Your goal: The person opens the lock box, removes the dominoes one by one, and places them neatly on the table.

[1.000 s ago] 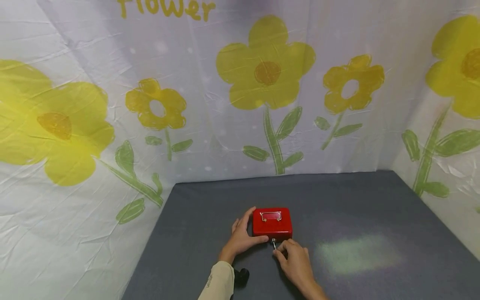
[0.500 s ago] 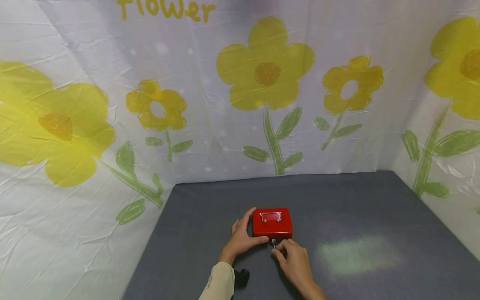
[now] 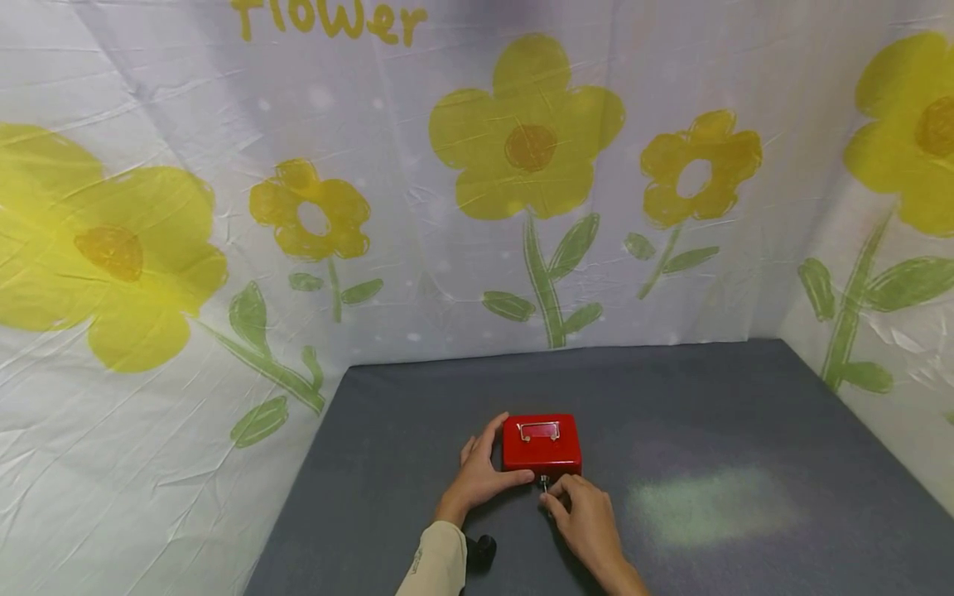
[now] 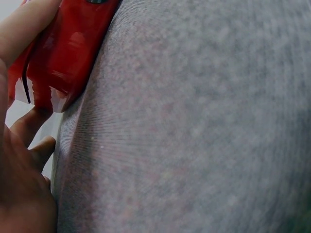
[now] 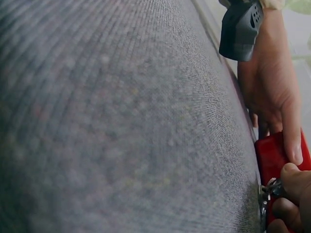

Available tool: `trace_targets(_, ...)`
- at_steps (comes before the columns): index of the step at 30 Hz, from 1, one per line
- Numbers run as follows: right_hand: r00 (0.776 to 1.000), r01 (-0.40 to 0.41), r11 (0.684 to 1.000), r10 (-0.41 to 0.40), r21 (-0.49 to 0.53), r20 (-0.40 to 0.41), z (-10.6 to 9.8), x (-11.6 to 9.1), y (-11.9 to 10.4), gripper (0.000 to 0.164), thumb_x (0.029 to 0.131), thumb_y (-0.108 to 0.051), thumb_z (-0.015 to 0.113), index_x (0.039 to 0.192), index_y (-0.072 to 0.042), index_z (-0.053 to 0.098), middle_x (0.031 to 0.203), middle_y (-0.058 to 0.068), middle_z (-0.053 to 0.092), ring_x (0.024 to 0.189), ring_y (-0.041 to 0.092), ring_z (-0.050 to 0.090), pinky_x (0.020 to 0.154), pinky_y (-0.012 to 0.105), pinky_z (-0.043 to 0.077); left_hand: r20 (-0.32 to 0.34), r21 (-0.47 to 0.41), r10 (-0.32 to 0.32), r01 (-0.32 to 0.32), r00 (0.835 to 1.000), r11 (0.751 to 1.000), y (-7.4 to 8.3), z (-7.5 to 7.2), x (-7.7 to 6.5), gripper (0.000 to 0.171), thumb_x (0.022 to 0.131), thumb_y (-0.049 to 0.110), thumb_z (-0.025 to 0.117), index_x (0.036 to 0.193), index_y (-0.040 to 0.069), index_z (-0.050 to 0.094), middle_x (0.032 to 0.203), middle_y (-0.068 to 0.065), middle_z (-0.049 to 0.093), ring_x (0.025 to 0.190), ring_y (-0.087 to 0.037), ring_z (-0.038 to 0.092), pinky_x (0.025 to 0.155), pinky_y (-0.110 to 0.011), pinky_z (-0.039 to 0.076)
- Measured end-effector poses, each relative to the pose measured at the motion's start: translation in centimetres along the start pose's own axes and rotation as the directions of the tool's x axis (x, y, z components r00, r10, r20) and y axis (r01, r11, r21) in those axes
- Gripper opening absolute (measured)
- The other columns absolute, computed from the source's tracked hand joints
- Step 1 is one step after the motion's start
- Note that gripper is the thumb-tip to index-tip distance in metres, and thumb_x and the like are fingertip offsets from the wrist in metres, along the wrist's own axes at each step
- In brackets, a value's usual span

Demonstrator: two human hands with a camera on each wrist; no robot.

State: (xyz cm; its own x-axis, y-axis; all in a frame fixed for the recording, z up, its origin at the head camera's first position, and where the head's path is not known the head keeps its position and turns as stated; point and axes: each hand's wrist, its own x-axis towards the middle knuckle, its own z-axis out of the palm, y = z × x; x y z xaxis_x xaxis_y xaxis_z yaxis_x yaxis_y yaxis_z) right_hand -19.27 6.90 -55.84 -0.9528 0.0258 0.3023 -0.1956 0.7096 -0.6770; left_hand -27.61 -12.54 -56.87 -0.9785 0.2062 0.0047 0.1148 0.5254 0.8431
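Note:
A small red cash box (image 3: pixel 541 457) with its lid down and a metal carry handle on top sits on the dark grey table. My left hand (image 3: pixel 479 474) holds its left side, thumb (image 4: pixel 24 31) along the front and a forefinger up by the far left corner. At the front lock, my right hand (image 3: pixel 589 515) pinches a key (image 3: pixel 545 487) between thumb and fingers. In the right wrist view more metal (image 5: pixel 263 195), perhaps a ring or second key, hangs beside the key. How deep the key sits is hidden.
The grey table surface (image 3: pixel 708 430) spreads around the box, with a pale light patch on the right. Flower-printed cloth walls (image 3: pixel 447 273) stand at the back and sides. A black wrist camera (image 3: pixel 480 553) sits by the left forearm.
Over the last second my right thumb and fingers have shifted slightly left with the key, which now looks more upright. The box and my left hand have stayed in place.

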Motion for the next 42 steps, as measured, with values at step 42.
trace_targets(42, 0.996, -0.052, 0.997, 0.055, -0.049, 0.068, 0.24, 0.38, -0.01, 0.015, 0.081, -0.021, 0.086, 0.079, -0.018, 0.071, 0.069, -0.01, 0.062, 0.062, 0.002, 0.048, 0.076, 0.036, 0.038, 0.013, -0.002, -0.031, 0.031, 0.999, 1.0, 0.18, -0.19, 0.05, 0.102, 0.07, 0.058, 0.086, 0.154, 0.05, 0.029, 0.166, 0.002, 0.034, 0.154, -0.047, 0.005, 0.113, -0.079, 0.016)
